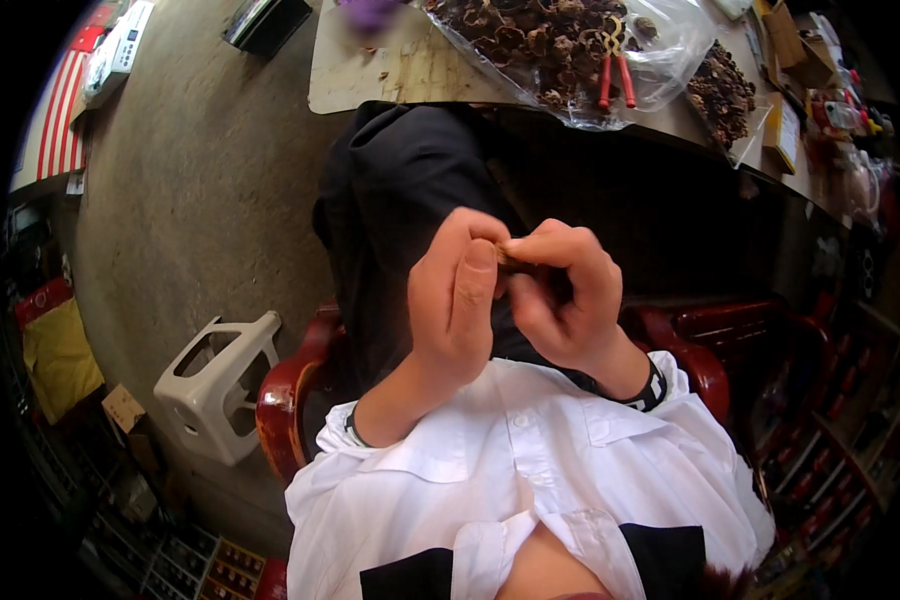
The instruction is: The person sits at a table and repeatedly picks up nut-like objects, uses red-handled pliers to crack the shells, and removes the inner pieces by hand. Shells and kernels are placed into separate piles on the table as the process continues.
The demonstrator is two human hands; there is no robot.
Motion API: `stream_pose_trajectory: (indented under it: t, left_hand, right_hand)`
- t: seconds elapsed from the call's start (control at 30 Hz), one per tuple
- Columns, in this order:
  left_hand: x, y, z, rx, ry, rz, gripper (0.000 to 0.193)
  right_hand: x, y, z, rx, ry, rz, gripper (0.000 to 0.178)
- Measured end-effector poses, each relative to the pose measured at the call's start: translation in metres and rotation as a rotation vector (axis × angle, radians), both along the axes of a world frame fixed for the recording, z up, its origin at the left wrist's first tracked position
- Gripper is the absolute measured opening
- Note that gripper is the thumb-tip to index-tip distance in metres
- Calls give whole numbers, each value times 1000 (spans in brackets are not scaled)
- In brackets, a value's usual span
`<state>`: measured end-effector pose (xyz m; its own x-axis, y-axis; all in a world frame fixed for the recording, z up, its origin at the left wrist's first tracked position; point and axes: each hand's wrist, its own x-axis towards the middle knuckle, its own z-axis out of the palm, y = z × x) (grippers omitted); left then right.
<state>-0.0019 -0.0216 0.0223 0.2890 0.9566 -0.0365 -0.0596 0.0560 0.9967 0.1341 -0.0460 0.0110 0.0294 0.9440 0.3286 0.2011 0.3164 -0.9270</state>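
Note:
Above my lap, my left hand [457, 290] and my right hand [570, 290] meet at the fingertips. Pinched between them is a small brown piece [505, 258], perhaps a bit of nut or shell; the fingers hide most of it. Both hands are closed, with the left thumb lying along its curled fingers and the right thumb and forefinger bent around the piece. On the table beyond, brown cracked nut shells [530, 45] lie heaped on clear plastic [660, 60]. Red-handled pliers [606, 82] rest on that plastic beside the shells.
The table [390, 75] runs across the far side, with a second brown heap [720, 95] and an open cardboard box [800, 50] at its right. A red wooden armchair [282, 395] surrounds me. A white plastic stool [210, 390] stands on the floor to my left.

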Motion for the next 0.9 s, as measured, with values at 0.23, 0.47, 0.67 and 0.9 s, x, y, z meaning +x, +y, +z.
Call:
stream_pose_trajectory:
  t: [0.23, 0.47, 0.67, 0.9]
  left_hand:
    - [10, 14, -15, -642, -595, 39, 23]
    - [9, 0, -13, 117, 167, 83, 14]
    - [15, 7, -24, 517, 366, 46, 25]
    - [-3, 10, -15, -475, -345, 46, 17]
  right_hand:
    - [12, 6, 1, -494, 901, 117, 46]
    - [17, 10, -3, -548, 1558, 153, 67]
    - [10, 9, 3, -515, 1415, 165, 69]
    - [7, 6, 3, -511, 899, 169, 39]
